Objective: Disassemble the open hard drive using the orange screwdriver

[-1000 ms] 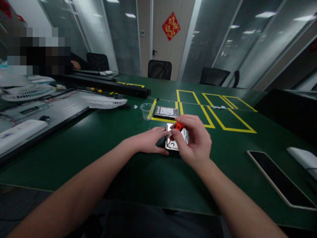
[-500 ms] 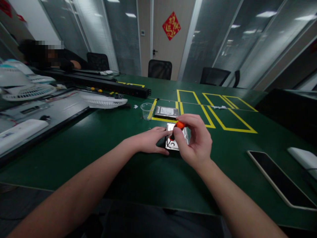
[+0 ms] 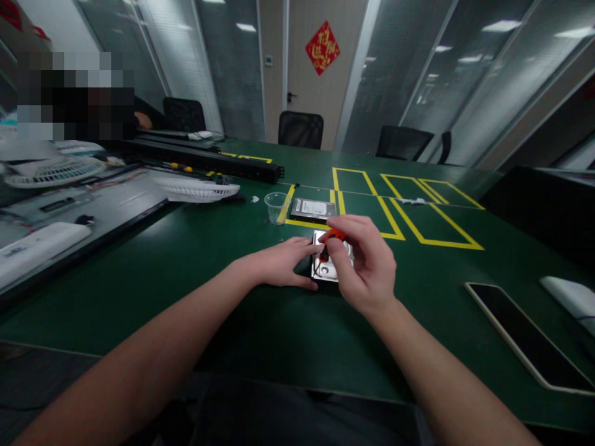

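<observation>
The right hand (image 3: 365, 260) grips a screwdriver (image 3: 324, 253), its tip by the near left corner of the hard drive (image 3: 325, 271) on the table (image 3: 260, 328). Its fingers have shifted round the handle since a moment ago. The left hand (image 3: 286, 261) stays spread against the drive's left side; whether it grips, I can't tell.

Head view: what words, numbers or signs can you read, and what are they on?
None can be read for sure.
Red diamond sign on the door: gold characters, too blurred.
White label on the farther hard drive: print too small.
White case at left: dark marks, too blurred.
Shiny nearer drive: no writing I can make out.
</observation>
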`<state>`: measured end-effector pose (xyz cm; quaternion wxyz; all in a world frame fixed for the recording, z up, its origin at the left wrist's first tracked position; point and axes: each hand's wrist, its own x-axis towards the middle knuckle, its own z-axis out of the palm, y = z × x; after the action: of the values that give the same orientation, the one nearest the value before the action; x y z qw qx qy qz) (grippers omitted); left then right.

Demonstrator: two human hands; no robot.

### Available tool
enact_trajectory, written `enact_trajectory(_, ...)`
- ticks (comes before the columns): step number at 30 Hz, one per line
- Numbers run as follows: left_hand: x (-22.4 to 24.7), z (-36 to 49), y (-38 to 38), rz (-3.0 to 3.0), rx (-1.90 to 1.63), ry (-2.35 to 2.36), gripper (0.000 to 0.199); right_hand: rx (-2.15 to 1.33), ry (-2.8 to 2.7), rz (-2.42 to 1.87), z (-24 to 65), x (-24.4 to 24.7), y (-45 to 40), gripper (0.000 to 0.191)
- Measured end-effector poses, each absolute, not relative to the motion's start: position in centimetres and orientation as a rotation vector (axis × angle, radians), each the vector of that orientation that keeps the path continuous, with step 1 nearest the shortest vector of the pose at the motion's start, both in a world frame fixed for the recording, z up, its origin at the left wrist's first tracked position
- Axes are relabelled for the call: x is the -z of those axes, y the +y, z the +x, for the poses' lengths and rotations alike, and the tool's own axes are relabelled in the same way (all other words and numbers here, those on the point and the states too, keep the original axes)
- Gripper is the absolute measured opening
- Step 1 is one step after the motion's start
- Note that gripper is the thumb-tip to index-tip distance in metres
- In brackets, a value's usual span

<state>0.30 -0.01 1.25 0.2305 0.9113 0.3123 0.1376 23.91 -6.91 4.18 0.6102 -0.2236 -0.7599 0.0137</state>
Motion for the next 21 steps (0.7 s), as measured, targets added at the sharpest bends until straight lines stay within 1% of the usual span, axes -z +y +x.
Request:
enact_trajectory(4, -1.27, 0.39, 0.03, 2.531, -0.374, 0.85, 0.092, -0.045, -1.758, -0.53, 23.99, -4.32, -7.09, 0.041)
enact_trajectory(7, -1.28, 0.39, 0.04, 2.52, -0.36, 0.863, 0.093, -0.041, -1.76, -0.542, 24.0, -4.3, -7.05, 0.043)
enact_trajectory(17, -0.87, 0.21, 0.23, 2.493, -0.391, 0.857, 0.105, 0.016, -1.729, -0.513, 23.61, -4.24, -6.78, 0.029)
enact_trajectory(21, -1.3, 0.27, 0.05, 2.477, -0.341, 0.88, 0.106, 0.007, -1.746, -0.516, 23.85, -4.1, -6.64, 0.029)
